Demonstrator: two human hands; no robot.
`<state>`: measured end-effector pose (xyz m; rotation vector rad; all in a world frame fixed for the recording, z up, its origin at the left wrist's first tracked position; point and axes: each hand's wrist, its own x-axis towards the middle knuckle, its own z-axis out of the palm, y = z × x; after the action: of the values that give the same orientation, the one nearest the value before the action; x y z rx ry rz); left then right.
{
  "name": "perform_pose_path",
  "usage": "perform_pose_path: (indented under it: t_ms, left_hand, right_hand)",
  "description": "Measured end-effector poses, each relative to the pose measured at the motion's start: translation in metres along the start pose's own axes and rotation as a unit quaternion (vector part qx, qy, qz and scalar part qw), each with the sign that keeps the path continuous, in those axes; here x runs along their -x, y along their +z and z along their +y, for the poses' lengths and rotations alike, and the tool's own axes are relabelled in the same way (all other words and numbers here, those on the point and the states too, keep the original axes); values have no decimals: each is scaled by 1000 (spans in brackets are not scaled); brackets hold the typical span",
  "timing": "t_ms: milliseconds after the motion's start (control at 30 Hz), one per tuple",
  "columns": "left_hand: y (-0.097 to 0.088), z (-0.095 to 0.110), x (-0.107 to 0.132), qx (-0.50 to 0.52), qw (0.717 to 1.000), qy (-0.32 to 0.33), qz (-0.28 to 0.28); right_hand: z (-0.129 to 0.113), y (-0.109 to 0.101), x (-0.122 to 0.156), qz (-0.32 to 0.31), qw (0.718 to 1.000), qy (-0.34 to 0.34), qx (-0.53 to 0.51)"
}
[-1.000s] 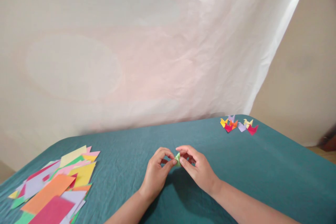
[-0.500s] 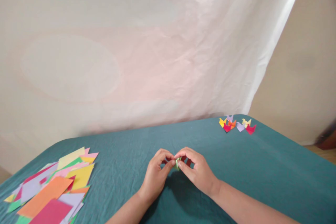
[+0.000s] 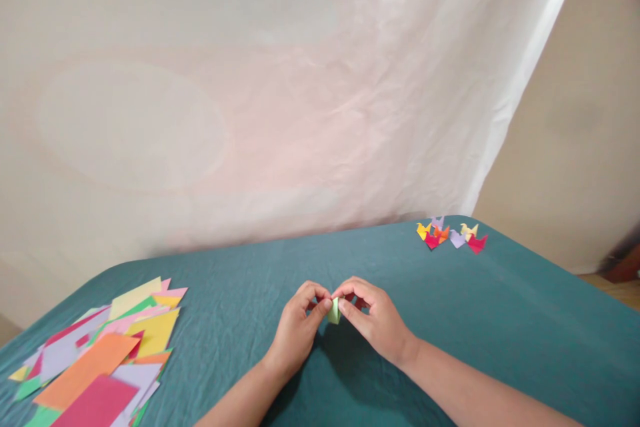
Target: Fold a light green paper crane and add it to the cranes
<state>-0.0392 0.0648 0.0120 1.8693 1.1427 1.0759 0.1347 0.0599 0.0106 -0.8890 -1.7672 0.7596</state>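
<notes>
A small folded piece of light green paper [image 3: 334, 312] is held up between my two hands, just over the table. My left hand [image 3: 299, 321] pinches its left side between thumb and fingertips. From the right, my right hand [image 3: 374, 317] pinches the other side, its fingertips almost meeting those of the left. The paper's upper part is hidden behind the fingers; its lower end comes to a point.
A loose pile of coloured paper sheets [image 3: 95, 370] lies at the left of the teal-covered table [image 3: 240, 293]. Several folded paper birds [image 3: 457, 239] stand at the far right corner. A pale cloth [image 3: 300, 113] hangs behind the table.
The green paper has turned or opened between my fingers, so a broader face of it shows. Both hands stay in nearly the same place.
</notes>
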Motion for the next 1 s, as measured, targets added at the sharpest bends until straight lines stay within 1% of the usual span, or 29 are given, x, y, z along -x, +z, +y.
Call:
perform_pose_path:
  t_ms: [433, 567, 767, 867, 1000]
  left_hand:
    - [-1, -1, 0, 1, 1000, 1, -18]
    - [0, -1, 0, 39, 999, -8, -22]
    - [3, -2, 0, 109, 992, -55, -40]
    - [5, -2, 1, 125, 989, -64, -35]
    - [6, 0, 2, 120, 991, -56, -19]
  right_hand:
    - [-5, -1, 0, 13, 1000, -6, 14]
    - [-5, -1, 0, 14, 1000, -9, 11]
    - [-1, -1, -1, 19, 1000, -6, 12]
    - [-1, 0, -2, 20, 1000, 2, 11]
    - [-2, 1, -1, 22, 1000, 10, 8]
